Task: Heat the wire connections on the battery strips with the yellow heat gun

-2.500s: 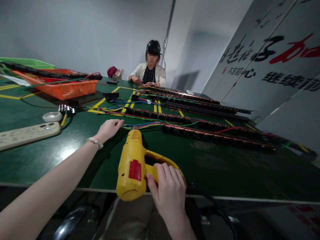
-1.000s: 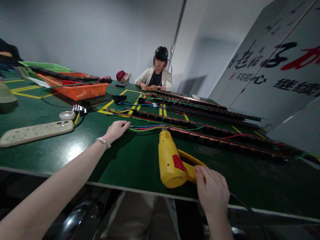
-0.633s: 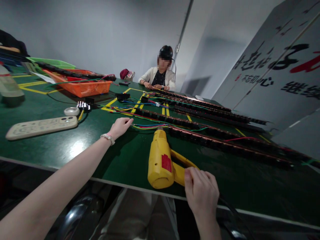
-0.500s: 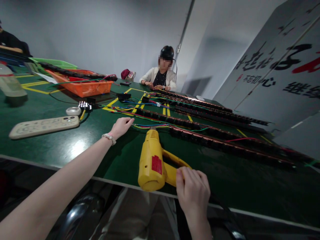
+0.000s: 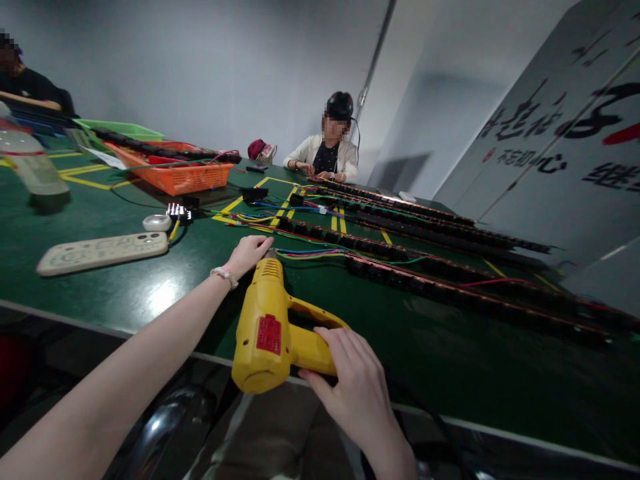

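Note:
My right hand (image 5: 350, 380) grips the handle of a yellow heat gun (image 5: 267, 327) at the near edge of the green table (image 5: 125, 287). Its nozzle points away from me at a bundle of coloured wires (image 5: 310, 253). My left hand (image 5: 247, 253), with a bracelet at the wrist, lies on the table at the wires' near end, fingers curled down; I cannot see what they press. The wires lead into a long black strip (image 5: 450, 293) that runs to the right.
More black strips (image 5: 425, 227) lie further back. A white power strip (image 5: 103, 252) and a round white object (image 5: 157, 223) lie at left, an orange basket (image 5: 175, 175) behind them, a plastic bottle (image 5: 33, 170) far left. A person (image 5: 327, 150) sits opposite; another person (image 5: 23, 80) at far left.
My right hand has swung the heat gun from the right back to the left, nozzle now close to my left hand. The left hand has stayed on the wires.

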Motion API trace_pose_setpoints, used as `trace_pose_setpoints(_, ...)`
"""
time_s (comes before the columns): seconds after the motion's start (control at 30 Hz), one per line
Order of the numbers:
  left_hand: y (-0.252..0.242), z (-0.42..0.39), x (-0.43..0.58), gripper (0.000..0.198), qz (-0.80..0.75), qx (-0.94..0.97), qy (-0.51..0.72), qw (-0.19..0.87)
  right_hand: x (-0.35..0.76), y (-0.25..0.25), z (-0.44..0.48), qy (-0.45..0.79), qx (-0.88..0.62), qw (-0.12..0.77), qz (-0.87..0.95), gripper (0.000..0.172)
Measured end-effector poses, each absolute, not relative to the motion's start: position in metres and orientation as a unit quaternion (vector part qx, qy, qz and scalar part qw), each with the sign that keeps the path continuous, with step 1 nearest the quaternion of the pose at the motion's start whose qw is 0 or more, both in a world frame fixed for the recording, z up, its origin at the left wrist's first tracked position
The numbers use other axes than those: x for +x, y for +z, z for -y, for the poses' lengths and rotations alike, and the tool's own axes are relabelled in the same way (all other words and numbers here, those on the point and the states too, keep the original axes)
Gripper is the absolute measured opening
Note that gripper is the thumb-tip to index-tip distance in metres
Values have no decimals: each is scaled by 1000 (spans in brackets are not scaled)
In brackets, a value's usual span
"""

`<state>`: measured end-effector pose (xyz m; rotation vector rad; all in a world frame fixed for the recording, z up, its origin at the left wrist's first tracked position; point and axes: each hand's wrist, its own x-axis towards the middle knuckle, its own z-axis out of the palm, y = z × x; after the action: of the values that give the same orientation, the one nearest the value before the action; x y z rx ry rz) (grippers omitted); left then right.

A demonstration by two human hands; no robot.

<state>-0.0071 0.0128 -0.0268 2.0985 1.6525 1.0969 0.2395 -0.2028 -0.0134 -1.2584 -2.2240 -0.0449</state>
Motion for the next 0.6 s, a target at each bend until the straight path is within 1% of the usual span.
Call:
trace_pose_setpoints(0.17,-25,-9,-6,44,-566,724,377,121,250,-16,202,-34,-470,293,832,43)
trace_pose_setpoints(0.37,-22,-6,-4,43,-564,724,375,129,282,-20,205,-117,-480,289,820,40)
trace_pose_setpoints(0.6,-18,1,-2,43,-604,726,313,99,317,-25,209,-200,-512,270,790,41)
